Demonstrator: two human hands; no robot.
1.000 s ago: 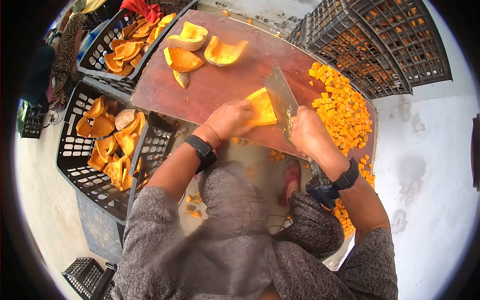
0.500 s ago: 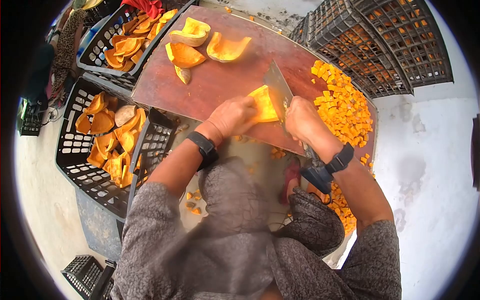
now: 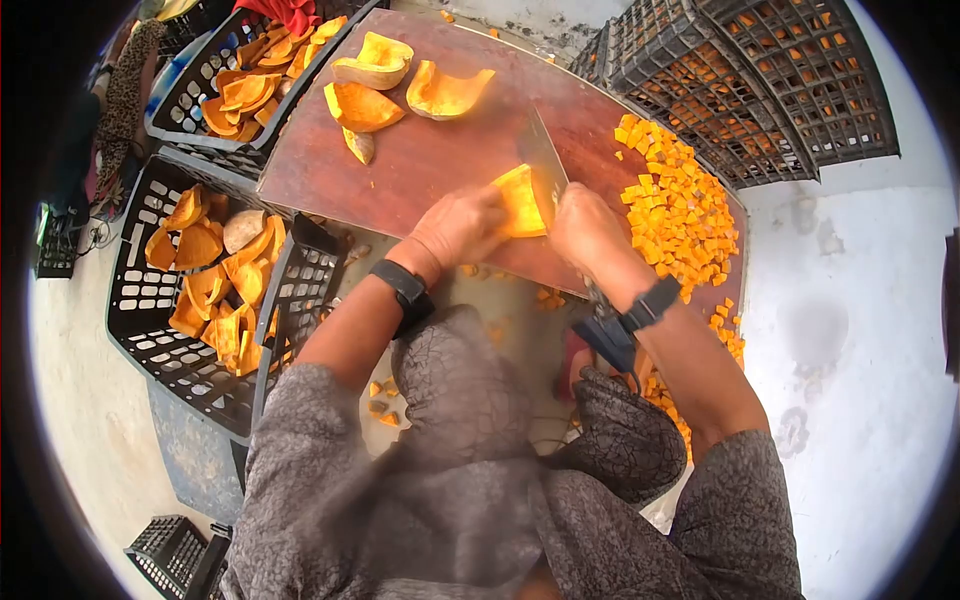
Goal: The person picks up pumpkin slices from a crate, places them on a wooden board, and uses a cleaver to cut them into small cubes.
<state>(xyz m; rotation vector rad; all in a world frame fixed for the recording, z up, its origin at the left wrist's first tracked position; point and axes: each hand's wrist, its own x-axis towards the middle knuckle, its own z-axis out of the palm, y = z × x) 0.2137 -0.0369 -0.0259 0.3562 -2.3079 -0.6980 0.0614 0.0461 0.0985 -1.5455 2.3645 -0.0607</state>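
Near the front edge of the red-brown table, my left hand is closed on a pumpkin piece with bright orange flesh. My right hand grips a cleaver, its handle mostly hidden in the fist. The broad blade points away from me and overlaps the right side of the piece. Farther back on the table lie several larger pumpkin chunks, some with pale rind. To the right of the cleaver spreads a heap of small pumpkin cubes.
A black crate of pumpkin pieces stands at my left, with another crate behind it. Stacked crates rise at the back right. More cubes lie below the table's right side, and a few scraps are on the floor.
My right hand and the cleaver have shifted left, bringing the blade closer against the pumpkin piece. My left hand keeps its hold, and the view has moved slightly.
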